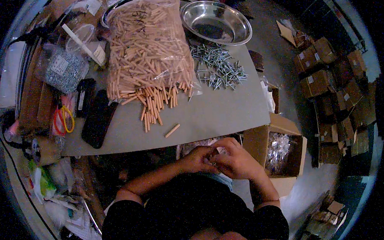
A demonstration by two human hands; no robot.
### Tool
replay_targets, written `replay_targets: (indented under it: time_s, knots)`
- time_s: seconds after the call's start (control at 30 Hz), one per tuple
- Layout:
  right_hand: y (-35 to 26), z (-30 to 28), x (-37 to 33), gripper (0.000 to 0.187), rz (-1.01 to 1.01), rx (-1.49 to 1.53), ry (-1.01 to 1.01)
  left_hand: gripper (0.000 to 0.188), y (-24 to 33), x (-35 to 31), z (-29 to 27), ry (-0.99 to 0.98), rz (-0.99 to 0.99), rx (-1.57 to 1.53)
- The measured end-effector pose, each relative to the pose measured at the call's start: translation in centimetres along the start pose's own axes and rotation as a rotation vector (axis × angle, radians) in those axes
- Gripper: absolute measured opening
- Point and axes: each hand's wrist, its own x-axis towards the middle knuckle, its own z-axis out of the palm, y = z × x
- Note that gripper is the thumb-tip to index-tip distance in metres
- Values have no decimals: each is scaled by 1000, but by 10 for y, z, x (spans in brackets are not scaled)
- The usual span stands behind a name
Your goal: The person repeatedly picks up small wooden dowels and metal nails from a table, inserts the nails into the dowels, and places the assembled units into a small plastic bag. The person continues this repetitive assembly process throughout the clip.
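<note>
Close in front of my body, just off the table's near edge, my left hand [197,159] and my right hand [232,158] meet with curled fingers. A small pale, shiny bit [221,150] shows between them, too small and covered to name. On the table above them lies a single wooden dowel [172,130]. More dowels [153,105] spill from the mouth of a big clear plastic bag [149,49] filled with them. To the right of that bag sits a loose pile of silver screws [220,66].
A steel basin [216,22] stands at the table's far right. Right of my hands, an open cardboard box [282,153] holds clear plastic packets. A black phone-like slab [100,120] and a bag of small metal parts [66,68] lie left. Stacked cartons [322,83] stand on the floor.
</note>
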Motion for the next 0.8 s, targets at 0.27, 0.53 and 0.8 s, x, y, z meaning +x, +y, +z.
replay_targets:
  time_s: [0.27,0.53,0.8]
  knots:
    - [3,0,-4,36,-3,-64,-53,48,9,4,2,-40,15,-269]
    - [0,4,-7,27,-12,63,52,55,6,3,-2,-143,27,-236]
    - [-2,7,-16,23,199,227,181,44,34,4,3,121,189,89]
